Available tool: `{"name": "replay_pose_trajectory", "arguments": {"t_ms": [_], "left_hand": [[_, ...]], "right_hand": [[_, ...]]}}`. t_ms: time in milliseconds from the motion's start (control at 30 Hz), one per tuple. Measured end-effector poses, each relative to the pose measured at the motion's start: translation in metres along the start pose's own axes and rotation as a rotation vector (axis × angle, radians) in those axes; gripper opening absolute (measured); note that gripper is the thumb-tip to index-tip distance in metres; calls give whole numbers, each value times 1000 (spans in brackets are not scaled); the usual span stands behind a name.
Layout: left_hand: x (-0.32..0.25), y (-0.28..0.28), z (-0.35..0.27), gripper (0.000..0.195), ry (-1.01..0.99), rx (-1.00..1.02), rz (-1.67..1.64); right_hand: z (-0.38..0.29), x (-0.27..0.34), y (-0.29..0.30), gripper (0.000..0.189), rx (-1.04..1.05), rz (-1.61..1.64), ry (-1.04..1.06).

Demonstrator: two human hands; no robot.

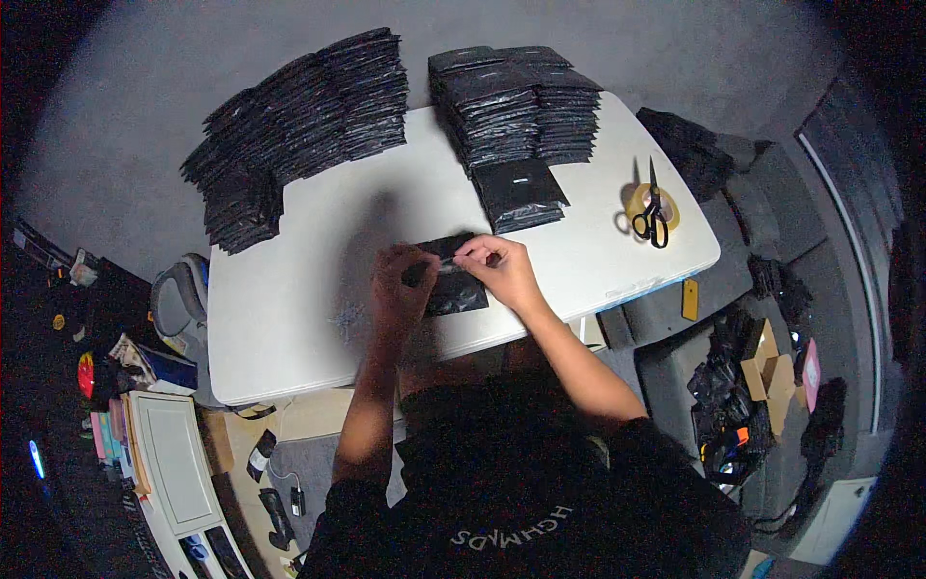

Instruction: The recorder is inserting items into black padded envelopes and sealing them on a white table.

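My left hand [402,284] and my right hand [506,269] meet near the front edge of the white table [289,340]. Between their pinched fingertips is a small pale strip [446,259]; whether it is tape or a label I cannot tell. Beneath the fingers lies a black plastic packet [463,293], partly covered by my left hand. Just beyond my right hand sits a short pile of similar black packets [522,192], the top one bearing a small white mark.
Tall stacks of black packets stand at the back left [311,108] and back right [499,101]. Black-handled scissors [653,210] rest on a tape roll [671,210] at right. A grey sofa [712,231] holds a phone [690,299] and an open cardboard box [770,376].
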State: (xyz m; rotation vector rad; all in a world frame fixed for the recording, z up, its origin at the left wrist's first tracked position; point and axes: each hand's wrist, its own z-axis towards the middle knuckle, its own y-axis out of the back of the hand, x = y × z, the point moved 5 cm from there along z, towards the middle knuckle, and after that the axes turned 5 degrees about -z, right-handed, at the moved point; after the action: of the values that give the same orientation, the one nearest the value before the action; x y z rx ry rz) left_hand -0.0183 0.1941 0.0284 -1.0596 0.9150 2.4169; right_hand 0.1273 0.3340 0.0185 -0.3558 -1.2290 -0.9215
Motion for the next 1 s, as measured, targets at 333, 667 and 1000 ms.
{"name": "replay_pose_trajectory", "arguments": {"t_ms": [333, 667, 1000], "left_hand": [[-16, 2, 3, 16, -53, 12, 35], [19, 4, 8, 18, 133, 40, -51], [24, -1, 22, 20, 117, 185, 31]], "right_hand": [[2, -2, 0, 7, 28, -55, -4], [-1, 1, 15, 15, -12, -235, -53], [10, -1, -6, 20, 61, -179, 26]]}}
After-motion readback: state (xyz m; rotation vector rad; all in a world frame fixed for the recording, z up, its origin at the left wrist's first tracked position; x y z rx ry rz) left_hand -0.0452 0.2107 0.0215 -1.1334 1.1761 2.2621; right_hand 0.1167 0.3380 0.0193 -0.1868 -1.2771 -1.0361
